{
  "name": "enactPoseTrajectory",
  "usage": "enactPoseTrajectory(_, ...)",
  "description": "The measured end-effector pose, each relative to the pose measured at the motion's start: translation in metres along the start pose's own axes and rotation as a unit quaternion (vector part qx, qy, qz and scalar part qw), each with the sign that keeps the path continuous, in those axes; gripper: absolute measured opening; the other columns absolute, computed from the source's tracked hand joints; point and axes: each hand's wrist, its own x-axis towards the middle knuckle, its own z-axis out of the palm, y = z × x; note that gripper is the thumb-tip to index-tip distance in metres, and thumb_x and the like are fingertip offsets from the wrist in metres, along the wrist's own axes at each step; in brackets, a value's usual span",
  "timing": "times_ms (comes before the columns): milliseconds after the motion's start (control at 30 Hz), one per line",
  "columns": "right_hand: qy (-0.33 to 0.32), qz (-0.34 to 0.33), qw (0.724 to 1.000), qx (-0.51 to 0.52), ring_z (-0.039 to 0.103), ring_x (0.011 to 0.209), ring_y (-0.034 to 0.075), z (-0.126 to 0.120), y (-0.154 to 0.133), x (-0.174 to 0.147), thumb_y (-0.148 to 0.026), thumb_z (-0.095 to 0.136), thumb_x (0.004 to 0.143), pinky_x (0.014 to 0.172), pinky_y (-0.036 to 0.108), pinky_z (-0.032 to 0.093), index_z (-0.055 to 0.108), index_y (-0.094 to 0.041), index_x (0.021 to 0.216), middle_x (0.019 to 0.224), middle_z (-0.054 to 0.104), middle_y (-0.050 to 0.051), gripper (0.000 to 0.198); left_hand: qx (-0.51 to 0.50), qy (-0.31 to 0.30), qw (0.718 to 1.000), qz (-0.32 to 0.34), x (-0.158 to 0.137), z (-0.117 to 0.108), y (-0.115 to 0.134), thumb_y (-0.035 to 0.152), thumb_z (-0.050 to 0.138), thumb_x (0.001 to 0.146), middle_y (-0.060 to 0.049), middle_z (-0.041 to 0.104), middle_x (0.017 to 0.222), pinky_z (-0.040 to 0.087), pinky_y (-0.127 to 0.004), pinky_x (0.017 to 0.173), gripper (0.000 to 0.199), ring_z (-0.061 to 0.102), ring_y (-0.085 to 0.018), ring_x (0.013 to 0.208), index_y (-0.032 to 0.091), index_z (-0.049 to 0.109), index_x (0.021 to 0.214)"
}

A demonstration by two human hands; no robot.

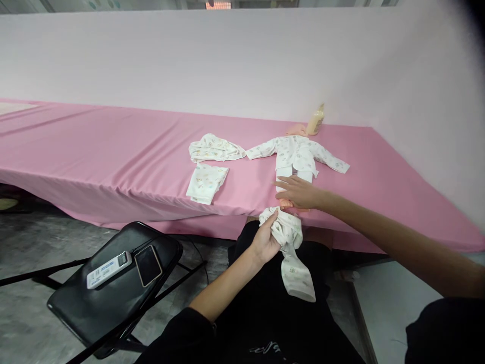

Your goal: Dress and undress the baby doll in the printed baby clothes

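A doll lies on its back on the pink-covered table (151, 146), dressed in a white printed long-sleeved top (293, 151) with its arms spread. White cloth covers its upper legs (283, 174), and its feet (285, 203) point towards me. My right hand (299, 193) is over the lower legs, fingers stretched out and apart; whether they press on the legs I cannot tell. Just in front of the table edge, my left hand (267, 240) is closed on white printed baby trousers (290, 230), bunched at the top with one leg hanging down over my lap.
Left of the doll lie a crumpled white printed cloth (214, 149) and a folded one (206, 183). A pale yellow bottle (316, 120) stands by the doll's head. On a black folding chair (79, 303) rest a white handheld device (109, 270) and a phone (148, 265).
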Motion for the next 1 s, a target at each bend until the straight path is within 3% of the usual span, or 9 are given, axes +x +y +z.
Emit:
enactPoseTrajectory(267,0.005,0.032,0.997,0.065,0.046,0.131,0.032,-0.016,0.008,-0.002,-0.022,0.048,0.095,0.094,0.045,0.041,0.069,-0.024,0.118,0.148,0.049,0.012,0.032,-0.020,-0.003,0.999,0.034,0.010,0.016,0.006,0.027,0.057,0.096,-0.005,0.073,0.103,0.051,-0.029,0.103,0.022,0.070,-0.014,0.097,0.013,0.067,0.109)
enactPoseTrajectory(500,0.018,0.056,0.993,0.100,0.044,0.135,0.033,-0.023,0.004,-0.003,-0.024,0.037,0.100,0.102,0.052,0.039,0.068,-0.023,0.123,0.148,0.050,0.013,0.038,-0.008,-0.056,0.995,0.078,0.010,0.032,0.016,0.031,0.055,0.097,-0.008,0.067,0.124,0.047,-0.030,0.109,0.030,0.063,-0.018,0.119,0.013,0.065,0.118)
enactPoseTrajectory(667,0.039,0.079,0.987,0.137,0.045,0.136,0.033,-0.023,0.008,-0.004,-0.022,0.037,0.098,0.105,0.055,0.038,0.068,-0.019,0.126,0.148,0.051,0.014,0.041,0.001,-0.040,0.997,0.073,0.019,0.043,0.019,0.030,0.058,0.096,-0.004,0.072,0.107,0.050,-0.027,0.104,0.024,0.068,-0.014,0.103,0.015,0.067,0.111)
enactPoseTrajectory(767,0.038,0.093,0.980,0.174,0.040,0.141,0.033,-0.025,0.014,-0.009,-0.022,0.037,0.097,0.109,0.056,0.034,0.063,-0.019,0.133,0.151,0.048,0.014,0.044,0.004,-0.038,0.997,0.070,0.025,0.049,0.018,0.030,0.059,0.095,-0.003,0.072,0.107,0.051,-0.026,0.103,0.025,0.068,-0.013,0.102,0.015,0.067,0.113)
enactPoseTrajectory(900,0.041,0.142,0.945,0.292,0.039,0.142,0.030,-0.038,0.013,-0.022,-0.027,0.044,0.095,0.113,0.052,0.033,0.059,-0.022,0.139,0.155,0.044,0.009,0.047,0.013,-0.033,0.997,0.071,0.029,0.055,0.020,0.030,0.059,0.094,-0.002,0.073,0.100,0.052,-0.028,0.100,0.023,0.070,-0.014,0.095,0.015,0.068,0.110)
enactPoseTrajectory(1000,0.077,0.222,0.887,0.397,0.053,0.126,0.028,-0.052,-0.002,-0.031,-0.042,0.049,0.094,0.105,0.045,0.043,0.064,-0.024,0.129,0.138,0.059,0.009,0.042,0.021,-0.055,0.996,0.074,0.030,0.057,0.022,0.032,0.056,0.096,-0.005,0.073,0.104,0.053,-0.029,0.096,0.026,0.070,-0.016,0.095,0.014,0.068,0.111)
